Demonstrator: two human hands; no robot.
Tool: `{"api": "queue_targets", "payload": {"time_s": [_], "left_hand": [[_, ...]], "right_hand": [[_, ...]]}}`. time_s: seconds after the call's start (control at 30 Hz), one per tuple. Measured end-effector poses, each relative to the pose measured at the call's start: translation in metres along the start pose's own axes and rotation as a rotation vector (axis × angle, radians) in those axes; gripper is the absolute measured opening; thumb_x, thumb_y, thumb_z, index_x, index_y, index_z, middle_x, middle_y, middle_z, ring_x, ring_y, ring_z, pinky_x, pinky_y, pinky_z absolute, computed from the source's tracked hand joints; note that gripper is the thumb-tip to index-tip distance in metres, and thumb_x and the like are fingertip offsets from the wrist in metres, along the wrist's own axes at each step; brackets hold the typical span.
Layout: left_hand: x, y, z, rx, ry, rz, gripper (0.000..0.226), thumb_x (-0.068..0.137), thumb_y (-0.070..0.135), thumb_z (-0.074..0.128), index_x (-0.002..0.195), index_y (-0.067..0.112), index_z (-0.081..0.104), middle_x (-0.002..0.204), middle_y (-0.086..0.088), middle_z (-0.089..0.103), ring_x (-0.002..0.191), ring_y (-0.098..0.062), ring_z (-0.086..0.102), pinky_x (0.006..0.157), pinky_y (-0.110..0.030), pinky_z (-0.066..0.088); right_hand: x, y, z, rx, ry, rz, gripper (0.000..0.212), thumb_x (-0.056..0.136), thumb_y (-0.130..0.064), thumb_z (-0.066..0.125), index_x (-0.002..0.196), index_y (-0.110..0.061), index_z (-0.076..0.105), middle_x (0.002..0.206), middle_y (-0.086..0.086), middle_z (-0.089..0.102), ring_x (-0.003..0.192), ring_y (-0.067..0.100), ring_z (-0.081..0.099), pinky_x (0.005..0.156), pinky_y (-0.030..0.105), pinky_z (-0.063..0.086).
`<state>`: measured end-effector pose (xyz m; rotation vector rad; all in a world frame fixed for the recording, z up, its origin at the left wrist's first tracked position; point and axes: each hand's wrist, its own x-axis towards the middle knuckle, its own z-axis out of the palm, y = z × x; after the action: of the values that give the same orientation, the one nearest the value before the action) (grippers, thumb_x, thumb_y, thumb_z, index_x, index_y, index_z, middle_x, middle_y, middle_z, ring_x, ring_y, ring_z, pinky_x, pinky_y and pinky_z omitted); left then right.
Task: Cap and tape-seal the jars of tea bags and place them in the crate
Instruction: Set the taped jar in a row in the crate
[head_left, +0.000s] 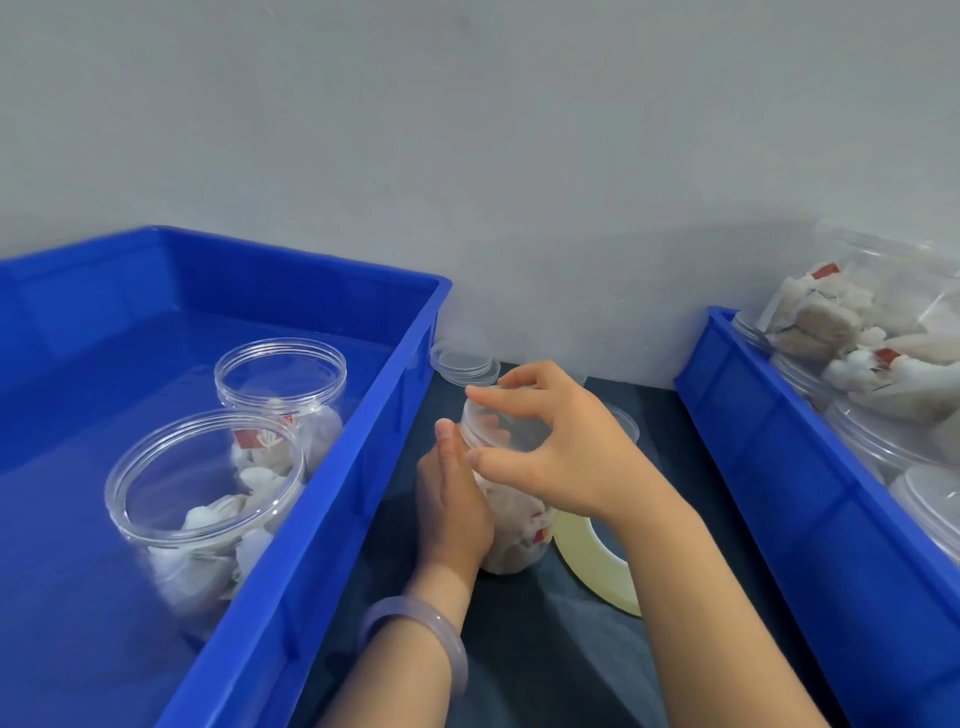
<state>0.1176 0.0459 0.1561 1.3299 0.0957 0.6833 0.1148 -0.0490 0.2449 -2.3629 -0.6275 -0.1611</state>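
Between the two blue crates, on the dark mat, the jar (511, 535) of tea bags stands upright. My left hand (454, 499) grips its side from 9 o'clock, thumb pointing up along the wall. My right hand (545, 441) is on top, fingertips curled round the rim of the clear lid (498, 421) sitting on the jar's mouth. The tape roll (597, 566) lies flat at 4 o'clock, against or just beside the jar's base; cannot tell which. Spare lids (465, 364) are stacked at 12 o'clock. The left crate (332, 499), at 9 o'clock, holds a near jar (208, 499) and a far jar (283, 384), both upright. The right crate (779, 467) is at 3 o'clock.
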Motion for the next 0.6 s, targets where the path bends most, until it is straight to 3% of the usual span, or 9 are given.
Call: {"api": "queue_targets", "payload": {"time_s": [0.13, 0.27, 0.33, 0.37, 0.43, 0.53, 0.6], "left_hand": [[-0.003, 0.000, 0.002, 0.004, 0.015, 0.024, 0.051, 0.092, 0.046, 0.020, 0.064, 0.022, 0.055, 0.059, 0.017, 0.065, 0.056, 0.004, 0.058, 0.053, -0.015, 0.043], [-0.002, -0.005, 0.002, 0.063, 0.025, 0.028, 0.055, 0.095, 0.044, 0.021, 0.063, 0.023, 0.059, 0.060, 0.017, 0.066, 0.055, 0.004, 0.059, 0.049, -0.015, 0.042], [0.001, -0.006, 0.000, 0.077, -0.003, 0.017, 0.054, 0.101, 0.038, 0.024, 0.065, 0.033, 0.065, 0.060, 0.019, 0.065, 0.055, 0.006, 0.058, 0.050, -0.013, 0.043], [0.002, -0.004, 0.000, 0.050, -0.022, -0.003, 0.053, 0.100, 0.039, 0.026, 0.065, 0.038, 0.066, 0.059, 0.017, 0.065, 0.056, 0.005, 0.058, 0.054, -0.018, 0.045], [0.006, -0.003, -0.002, -0.012, -0.056, -0.031, 0.050, 0.093, 0.045, 0.029, 0.063, 0.028, 0.065, 0.061, 0.009, 0.065, 0.063, -0.005, 0.060, 0.062, -0.035, 0.049], [0.009, -0.003, -0.005, -0.135, -0.199, -0.123, 0.050, 0.087, 0.053, 0.035, 0.071, 0.016, 0.065, 0.075, -0.011, 0.068, 0.077, -0.023, 0.062, 0.073, -0.040, 0.049], [0.009, -0.003, -0.003, -0.208, -0.258, -0.236, 0.062, 0.082, 0.056, 0.034, 0.077, 0.007, 0.070, 0.081, -0.019, 0.071, 0.080, -0.031, 0.067, 0.080, -0.040, 0.050]], "right_hand": [[-0.003, -0.004, 0.009, -0.031, 0.087, 0.037, 0.061, 0.062, -0.069, 0.060, 0.118, -0.045, 0.063, 0.126, -0.020, 0.049, 0.117, 0.002, 0.046, 0.096, 0.029, 0.042], [-0.006, -0.005, 0.015, -0.131, 0.162, 0.061, 0.063, 0.064, -0.074, 0.053, 0.121, -0.047, 0.060, 0.130, -0.017, 0.049, 0.120, 0.008, 0.046, 0.092, 0.028, 0.041], [-0.007, -0.006, 0.017, -0.183, 0.169, 0.073, 0.061, 0.068, -0.072, 0.054, 0.125, -0.048, 0.056, 0.133, -0.015, 0.047, 0.123, 0.010, 0.043, 0.089, 0.028, 0.038], [-0.008, -0.006, 0.017, -0.207, 0.168, 0.073, 0.060, 0.070, -0.070, 0.056, 0.126, -0.048, 0.055, 0.134, -0.014, 0.046, 0.123, 0.011, 0.043, 0.088, 0.027, 0.037], [-0.009, -0.007, 0.013, -0.242, 0.145, 0.043, 0.056, 0.074, -0.064, 0.058, 0.126, -0.045, 0.056, 0.132, -0.013, 0.048, 0.121, 0.010, 0.046, 0.090, 0.027, 0.039], [-0.013, -0.006, -0.013, 0.048, 0.059, -0.001, 0.050, 0.072, -0.058, 0.064, 0.118, -0.040, 0.064, 0.116, -0.020, 0.063, 0.107, -0.003, 0.056, 0.089, 0.019, 0.045], [-0.016, -0.001, -0.035, 0.301, 0.121, -0.017, 0.043, 0.070, -0.051, 0.066, 0.112, -0.041, 0.067, 0.105, -0.020, 0.069, 0.101, -0.006, 0.060, 0.085, 0.012, 0.045]]}}
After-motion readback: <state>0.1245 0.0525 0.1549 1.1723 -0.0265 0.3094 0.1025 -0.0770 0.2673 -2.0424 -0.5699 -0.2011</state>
